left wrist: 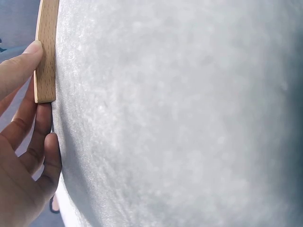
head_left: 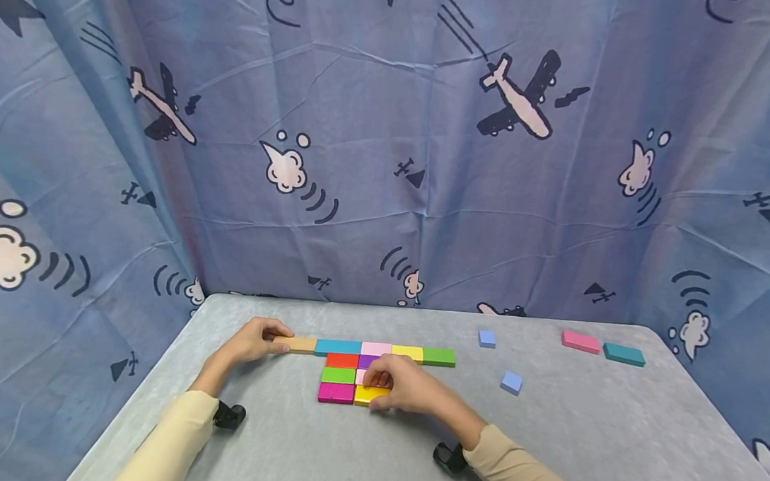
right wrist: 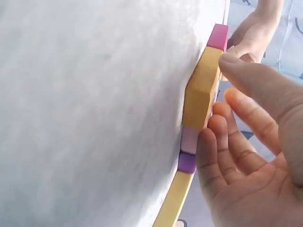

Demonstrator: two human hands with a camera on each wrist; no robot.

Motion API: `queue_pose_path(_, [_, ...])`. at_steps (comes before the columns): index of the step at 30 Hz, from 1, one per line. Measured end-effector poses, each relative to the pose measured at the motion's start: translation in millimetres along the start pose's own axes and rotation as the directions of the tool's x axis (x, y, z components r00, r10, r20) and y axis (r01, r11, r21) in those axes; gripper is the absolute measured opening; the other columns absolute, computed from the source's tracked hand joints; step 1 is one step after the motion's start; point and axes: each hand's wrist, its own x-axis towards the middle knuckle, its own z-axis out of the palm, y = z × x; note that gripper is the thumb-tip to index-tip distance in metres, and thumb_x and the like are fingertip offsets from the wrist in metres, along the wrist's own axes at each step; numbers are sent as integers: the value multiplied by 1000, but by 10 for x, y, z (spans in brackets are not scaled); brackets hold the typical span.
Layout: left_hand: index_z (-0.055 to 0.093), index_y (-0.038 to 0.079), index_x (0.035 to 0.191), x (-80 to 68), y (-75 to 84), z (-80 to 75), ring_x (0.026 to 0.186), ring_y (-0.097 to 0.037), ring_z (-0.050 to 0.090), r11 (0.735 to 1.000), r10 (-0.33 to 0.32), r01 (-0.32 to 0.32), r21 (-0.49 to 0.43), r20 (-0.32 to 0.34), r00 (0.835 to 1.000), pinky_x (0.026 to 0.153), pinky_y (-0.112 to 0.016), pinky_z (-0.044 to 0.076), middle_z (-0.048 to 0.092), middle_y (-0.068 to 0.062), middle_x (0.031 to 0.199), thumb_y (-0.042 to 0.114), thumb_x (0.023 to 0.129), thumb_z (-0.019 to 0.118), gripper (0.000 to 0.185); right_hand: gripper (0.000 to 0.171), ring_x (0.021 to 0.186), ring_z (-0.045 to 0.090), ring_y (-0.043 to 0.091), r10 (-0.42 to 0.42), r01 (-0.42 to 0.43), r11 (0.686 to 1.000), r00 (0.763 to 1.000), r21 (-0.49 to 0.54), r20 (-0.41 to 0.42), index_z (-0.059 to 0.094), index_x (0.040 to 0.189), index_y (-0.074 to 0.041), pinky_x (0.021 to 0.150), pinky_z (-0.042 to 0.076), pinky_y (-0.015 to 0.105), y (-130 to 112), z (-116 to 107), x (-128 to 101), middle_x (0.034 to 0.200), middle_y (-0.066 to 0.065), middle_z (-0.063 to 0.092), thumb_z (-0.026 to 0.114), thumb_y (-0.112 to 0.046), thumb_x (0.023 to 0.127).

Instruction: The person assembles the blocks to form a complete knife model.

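Note:
At the left end of a row of flat coloured blocks, my left hand (head_left: 253, 342) pinches a plain wooden block (head_left: 303, 344) between thumb and fingers. Its wood grain shows in the left wrist view. To its right in the row come a blue block (head_left: 338, 347), a pale pink, a yellow and a green block (head_left: 438, 357). Below them sit red, purple, green, pink and magenta blocks (head_left: 336, 393). My right hand (head_left: 410, 385) grips a yellow block (right wrist: 199, 90) beside the magenta one, thumb on its near side. That hand partly hides the yellow and pink blocks.
Two small light-blue blocks, one farther back (head_left: 487, 339) and one nearer (head_left: 512, 382), lie right of the arrangement. Farther right are a pink block (head_left: 580, 342) and a teal block (head_left: 624, 354). A patterned blue curtain (head_left: 358, 199) stands behind the grey table (head_left: 291, 456).

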Motion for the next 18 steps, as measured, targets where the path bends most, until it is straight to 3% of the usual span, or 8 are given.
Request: queue_pose_path(18, [70, 2, 96, 8, -14, 6, 80, -20, 57, 1000, -14, 14, -7, -3, 1000, 70, -31, 46, 66, -6, 89, 5, 78, 76, 20, 30, 81, 58, 21, -8, 6, 998, 999, 62, 39, 67, 94, -14, 70, 49, 29, 144, -129, -93, 88, -3, 62, 84, -12, 69])
